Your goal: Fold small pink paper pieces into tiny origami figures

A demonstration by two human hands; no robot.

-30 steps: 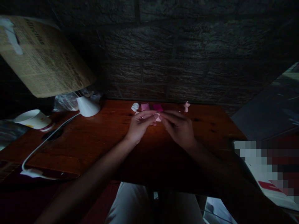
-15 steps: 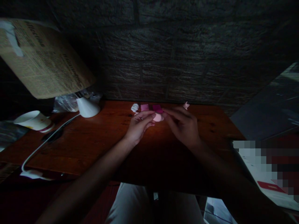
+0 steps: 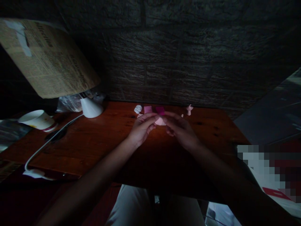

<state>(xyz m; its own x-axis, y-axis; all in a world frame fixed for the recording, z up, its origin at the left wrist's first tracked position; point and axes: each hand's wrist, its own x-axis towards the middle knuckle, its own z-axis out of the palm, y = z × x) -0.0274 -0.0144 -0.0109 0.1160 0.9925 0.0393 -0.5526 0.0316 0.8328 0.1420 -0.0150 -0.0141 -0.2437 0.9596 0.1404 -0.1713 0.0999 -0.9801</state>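
Between my two hands is a rounded, pale pink piece of modelling clay (image 3: 161, 121), partly covered by fingers. My left hand (image 3: 140, 129) pinches its left side between thumb and fingers. From the other side, the thumb and fingers of my right hand (image 3: 182, 130) close on its right edge. Just behind the hands lie a pink block (image 3: 148, 109) and a magenta block (image 3: 160, 110), with a crumpled white lump (image 3: 138, 109) to their left. A small pale pink shaped piece (image 3: 189, 110) stands to the right, near the wall.
The wooden table (image 3: 94, 147) meets a dark brick wall (image 3: 160, 53). At the left are a lamp with a paper-covered shade (image 3: 54, 59), a white lamp base (image 3: 91, 108), its cable (image 3: 47, 141) and a paper cup (image 3: 36, 120). A grey panel (image 3: 265, 106) rises at the right.
My right hand has closed in on the clay, its fingers now curled under. The small shaped piece at the right shows more fully. The whole view has shifted slightly.
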